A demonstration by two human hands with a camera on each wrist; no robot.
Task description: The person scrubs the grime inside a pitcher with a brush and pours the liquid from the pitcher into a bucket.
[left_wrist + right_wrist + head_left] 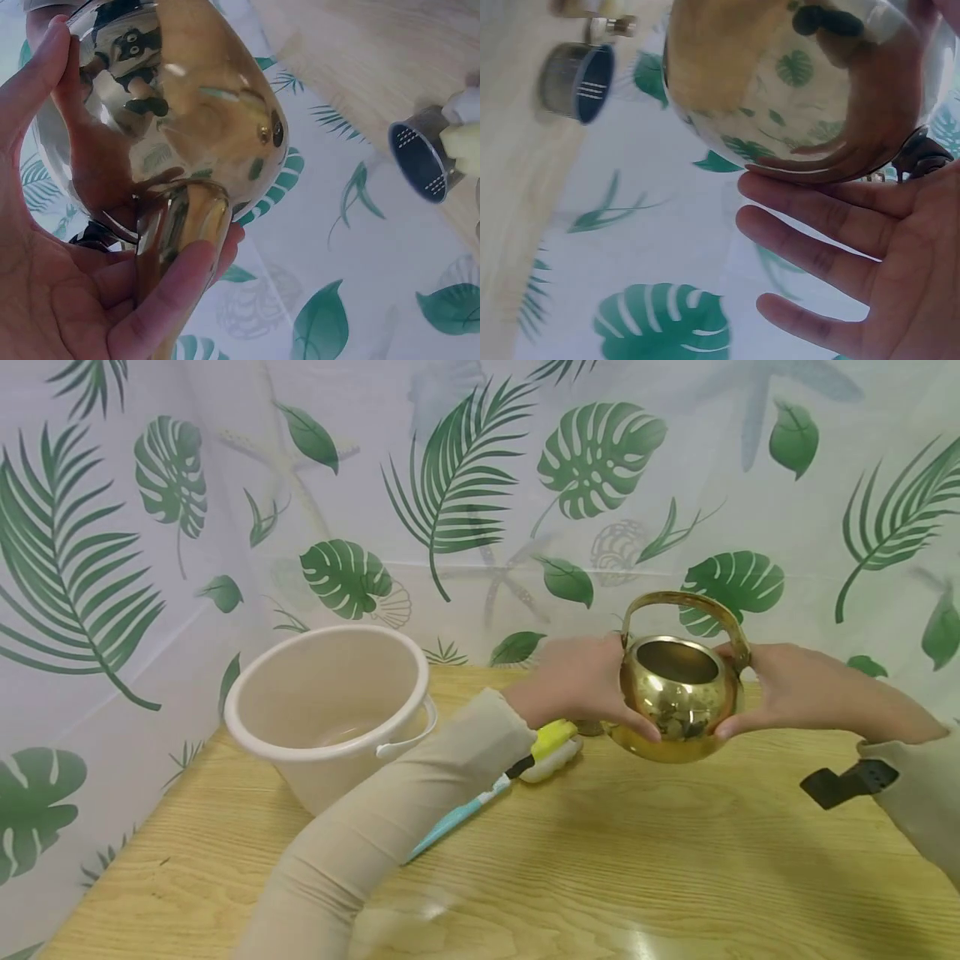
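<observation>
A shiny gold teapot (678, 706) with an arched top handle (686, 599) and an uncovered mouth is held between both hands, seemingly raised off the table. My left hand (573, 681) grips its left side. In the left wrist view, fingers curl round a tube-like spout (180, 225) while the thumb lies along the body. On the opposite side, my right hand (795, 689) holds the pot with its thumb at the front. Its other fingers (810, 247) look nearly straight in the right wrist view, some spread below the shiny body. The head view hides the spout.
A beige bucket (315, 777) with a white handle stands at left on the wooden table (637, 860). Beside it, partly behind the left sleeve, lies a brush (453, 818) with blue and yellow parts. A small perforated metal cup (416, 157) lies near the leaf-print backdrop.
</observation>
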